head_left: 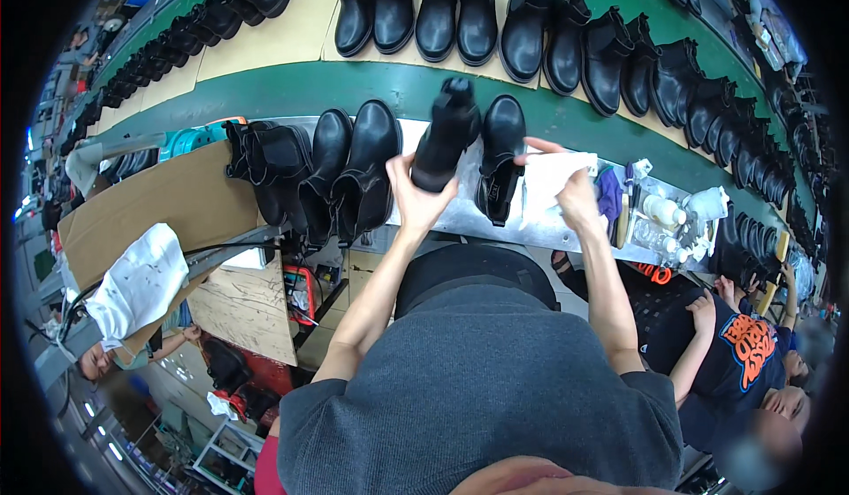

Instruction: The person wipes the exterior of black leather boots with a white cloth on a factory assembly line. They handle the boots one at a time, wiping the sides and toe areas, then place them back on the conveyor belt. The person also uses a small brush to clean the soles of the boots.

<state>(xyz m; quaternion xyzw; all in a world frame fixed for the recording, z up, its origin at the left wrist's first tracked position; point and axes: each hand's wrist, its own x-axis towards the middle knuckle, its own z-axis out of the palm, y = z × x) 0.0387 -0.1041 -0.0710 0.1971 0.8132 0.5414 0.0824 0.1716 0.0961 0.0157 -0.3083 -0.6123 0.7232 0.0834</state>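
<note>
My left hand [416, 196] grips a black ankle boot [446, 134] by its lower part and holds it tilted above the metal work shelf [460, 216]. My right hand [575, 196] is closed on a white cloth [550, 181] just right of a second black boot [500, 154] that stands on the shelf. The cloth lies close to that boot's side. Two more black boots [354, 172] stand upright on the shelf to the left of my left hand.
A green conveyor [292, 84] carries rows of black boots [495, 22] on tan boards. Bottles and rags [663, 216] crowd the shelf's right end. A cardboard sheet [159, 203] and white cloth [137, 283] lie at left. Another person [743, 353] sits at right.
</note>
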